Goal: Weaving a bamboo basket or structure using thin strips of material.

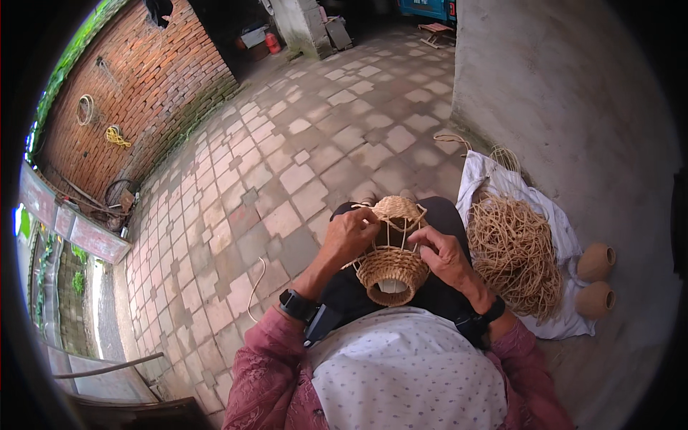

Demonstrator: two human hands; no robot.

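A half-woven straw basket [393, 269] lies across my lap, its round rim turned toward me and something pale showing inside the opening. Between its near woven band and a far woven part [398, 207] run bare cords with gaps. My left hand [352, 233] is closed in a pinch on a cord at the basket's left side. On the right side, the bent fingers and thumb of my right hand [444, 256] pinch another cord by the woven band. The fingertips partly hide both cords. Loose cord ends stick out near the left fingers.
To my right, a heap of tan straw cord [514, 251] lies on a white sack [566, 222]. Two round tan pots [596, 262] sit beside it by the grey wall [573, 107]. One loose cord [258, 287] lies on the paving at left. A brick wall [136, 79] stands further off.
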